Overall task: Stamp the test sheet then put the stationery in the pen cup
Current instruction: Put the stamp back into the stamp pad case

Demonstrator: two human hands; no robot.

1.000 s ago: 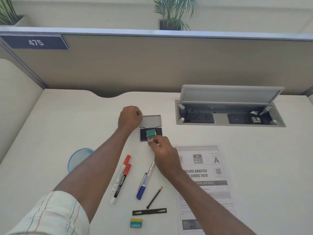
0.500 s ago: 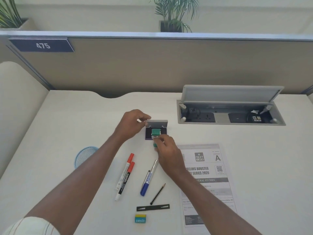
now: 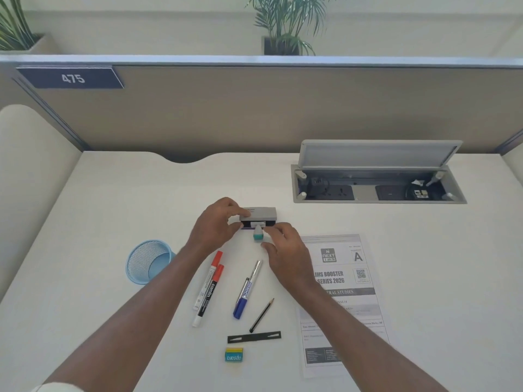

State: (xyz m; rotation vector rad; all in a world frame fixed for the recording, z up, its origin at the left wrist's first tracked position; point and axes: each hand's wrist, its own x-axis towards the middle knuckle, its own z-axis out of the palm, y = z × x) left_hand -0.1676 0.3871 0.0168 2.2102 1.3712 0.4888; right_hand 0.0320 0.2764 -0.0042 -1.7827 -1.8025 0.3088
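Observation:
A small grey ink pad [image 3: 261, 214] sits at mid-desk, its lid half lowered under the fingers of my left hand [image 3: 218, 224]. Just in front of it is a green-and-white stamp [image 3: 258, 232], tilted and pinched at the fingertips of my right hand [image 3: 285, 250]. The printed test sheet [image 3: 343, 295] lies to the right, partly under my right forearm. A blue mesh pen cup [image 3: 148, 263] stands at the left. Two red-capped markers [image 3: 209, 287], a blue marker [image 3: 248, 287], a pencil [image 3: 262, 315], a black strip [image 3: 254, 336] and an eraser [image 3: 234, 355] lie near the front.
An open power-socket box [image 3: 379, 188] with a raised lid is sunk into the desk at the back right. A tan partition [image 3: 254, 108] labelled 475 closes off the far edge, with plants behind it.
My right hand has drawn the stamp back off the ink pad toward me. My left hand has swung the pad's lid from fully open down over the pad.

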